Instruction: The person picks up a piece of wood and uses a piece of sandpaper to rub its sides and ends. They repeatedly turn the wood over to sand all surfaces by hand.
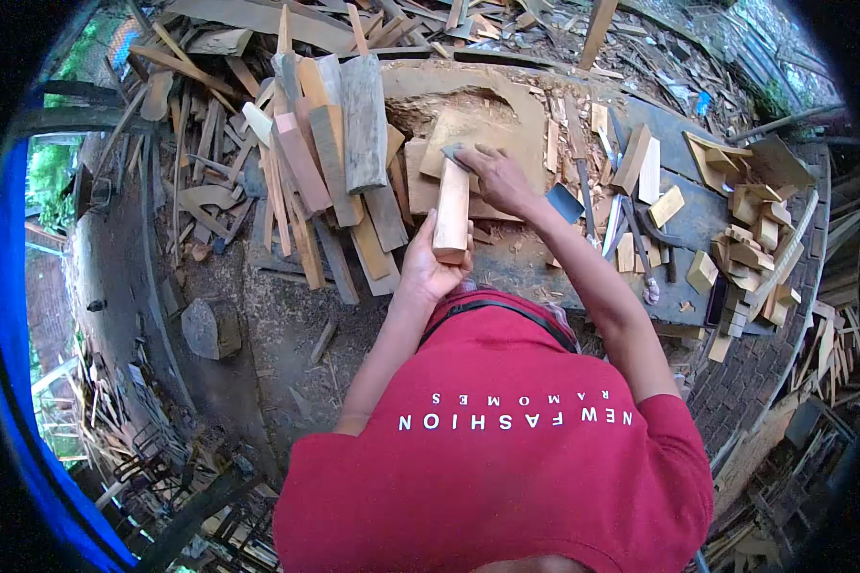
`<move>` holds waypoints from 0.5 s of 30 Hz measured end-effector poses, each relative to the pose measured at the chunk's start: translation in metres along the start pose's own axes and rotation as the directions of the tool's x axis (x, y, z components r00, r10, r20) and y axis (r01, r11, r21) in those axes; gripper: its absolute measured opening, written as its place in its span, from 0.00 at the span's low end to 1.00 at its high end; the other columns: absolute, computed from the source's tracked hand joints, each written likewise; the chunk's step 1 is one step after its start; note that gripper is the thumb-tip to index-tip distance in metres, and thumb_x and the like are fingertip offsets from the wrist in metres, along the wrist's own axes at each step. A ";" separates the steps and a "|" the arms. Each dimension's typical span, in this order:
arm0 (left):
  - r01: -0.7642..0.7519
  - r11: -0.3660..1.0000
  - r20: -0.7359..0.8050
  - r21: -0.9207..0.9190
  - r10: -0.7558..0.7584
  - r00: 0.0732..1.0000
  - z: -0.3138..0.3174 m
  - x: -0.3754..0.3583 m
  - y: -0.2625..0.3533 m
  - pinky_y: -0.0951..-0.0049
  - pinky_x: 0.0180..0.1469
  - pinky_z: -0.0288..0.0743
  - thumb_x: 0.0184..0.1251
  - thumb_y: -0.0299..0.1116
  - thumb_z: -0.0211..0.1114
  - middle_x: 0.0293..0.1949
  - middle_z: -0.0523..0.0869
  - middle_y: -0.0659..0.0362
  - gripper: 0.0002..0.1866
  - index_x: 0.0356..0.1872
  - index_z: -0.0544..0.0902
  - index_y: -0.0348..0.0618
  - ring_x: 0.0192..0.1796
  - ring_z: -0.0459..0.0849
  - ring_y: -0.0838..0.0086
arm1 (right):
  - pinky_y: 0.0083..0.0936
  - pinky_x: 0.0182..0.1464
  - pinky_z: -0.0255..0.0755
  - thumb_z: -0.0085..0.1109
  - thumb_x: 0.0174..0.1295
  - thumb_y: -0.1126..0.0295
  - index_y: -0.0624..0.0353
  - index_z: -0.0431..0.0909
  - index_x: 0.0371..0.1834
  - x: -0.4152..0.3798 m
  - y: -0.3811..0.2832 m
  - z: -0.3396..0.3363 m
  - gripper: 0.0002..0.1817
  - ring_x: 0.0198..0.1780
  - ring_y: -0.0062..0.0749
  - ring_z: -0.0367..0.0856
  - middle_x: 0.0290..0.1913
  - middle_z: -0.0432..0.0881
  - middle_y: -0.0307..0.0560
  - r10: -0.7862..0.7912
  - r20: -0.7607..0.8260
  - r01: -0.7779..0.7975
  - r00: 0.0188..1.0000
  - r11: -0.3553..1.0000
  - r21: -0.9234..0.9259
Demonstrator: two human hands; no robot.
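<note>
A pale, squared wooden block (452, 212) points away from me, its far end over a flat board (506, 143) on the workbench. My left hand (428, 265) is closed round the block's near end, palm up under it. At the far end, my right hand (494, 177) presses a small grey piece, apparently folded sandpaper (455, 154), against the block's top. Its fingers partly cover that piece. Right of my right wrist lies a dark blue-grey flat piece (565, 202).
Long wooden offcuts (363, 124) lean in a pile at the left of the bench. Hand tools (631, 224) and wood shavings lie to the right. Farther right are small cut blocks (750, 248). A stump (211, 328) stands on the ground at left.
</note>
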State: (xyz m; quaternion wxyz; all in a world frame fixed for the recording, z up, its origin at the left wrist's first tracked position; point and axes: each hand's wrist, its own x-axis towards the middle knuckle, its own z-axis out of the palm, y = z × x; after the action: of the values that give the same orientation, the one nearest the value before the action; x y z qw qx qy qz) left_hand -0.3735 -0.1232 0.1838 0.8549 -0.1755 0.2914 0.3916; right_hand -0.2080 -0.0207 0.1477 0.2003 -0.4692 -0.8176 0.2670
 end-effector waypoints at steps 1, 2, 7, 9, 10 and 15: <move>0.000 1.000 0.000 -0.001 0.000 1.000 -0.001 0.000 0.000 0.72 0.32 0.75 0.66 0.53 0.53 0.40 0.81 0.57 0.25 0.51 0.74 0.42 0.37 0.80 0.71 | 0.39 0.60 0.62 0.49 0.56 0.75 0.50 0.70 0.60 0.001 0.001 0.002 0.25 0.63 0.44 0.68 0.60 0.73 0.50 -0.016 -0.010 0.017 1.000 1.000 0.012; 0.005 1.000 0.003 -0.007 -0.005 1.000 -0.001 0.000 0.001 0.72 0.32 0.75 0.66 0.53 0.53 0.41 0.80 0.57 0.25 0.52 0.73 0.43 0.37 0.80 0.71 | 0.39 0.60 0.61 0.50 0.54 0.78 0.52 0.70 0.60 -0.004 0.000 0.006 0.26 0.64 0.46 0.67 0.61 0.72 0.51 -0.057 -0.049 0.058 0.997 0.998 0.018; -0.042 0.998 0.030 0.055 0.040 0.999 -0.013 0.004 0.001 0.71 0.34 0.76 0.67 0.52 0.53 0.41 0.81 0.57 0.23 0.52 0.73 0.45 0.38 0.81 0.70 | 0.41 0.64 0.57 0.55 0.47 0.77 0.51 0.69 0.62 -0.063 -0.068 -0.030 0.33 0.65 0.46 0.66 0.63 0.70 0.50 -0.259 0.000 0.257 0.966 0.956 0.142; -0.097 0.995 -0.068 -0.012 0.096 0.993 -0.008 0.006 -0.001 0.69 0.36 0.78 0.67 0.50 0.53 0.41 0.81 0.59 0.20 0.50 0.74 0.47 0.39 0.82 0.71 | 0.42 0.65 0.56 0.55 0.47 0.76 0.51 0.70 0.62 -0.082 -0.083 -0.038 0.32 0.65 0.46 0.66 0.63 0.70 0.50 -0.259 0.024 0.252 0.965 0.954 0.164; -0.104 0.993 -0.095 0.057 0.109 0.989 0.010 -0.003 -0.005 0.69 0.39 0.79 0.67 0.49 0.54 0.40 0.81 0.60 0.18 0.49 0.74 0.48 0.39 0.82 0.72 | 0.44 0.65 0.55 0.56 0.47 0.76 0.51 0.70 0.61 -0.086 -0.084 -0.041 0.32 0.65 0.45 0.66 0.63 0.70 0.49 -0.269 0.044 0.257 0.962 0.948 0.187; -0.023 1.000 0.079 -0.009 0.024 0.997 -0.023 0.007 0.003 0.71 0.35 0.78 0.67 0.51 0.54 0.39 0.81 0.58 0.21 0.50 0.74 0.45 0.37 0.82 0.71 | 0.45 0.66 0.54 0.56 0.48 0.76 0.48 0.70 0.61 -0.057 -0.053 -0.022 0.31 0.66 0.43 0.65 0.64 0.70 0.44 -0.268 0.050 0.266 0.962 0.963 0.050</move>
State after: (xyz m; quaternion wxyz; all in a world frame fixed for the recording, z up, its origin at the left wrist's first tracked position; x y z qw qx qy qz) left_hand -0.3802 -0.1298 0.1621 0.8605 -0.1596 0.2577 0.4093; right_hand -0.2028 -0.0874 0.1933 0.2213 -0.3426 -0.8728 0.2680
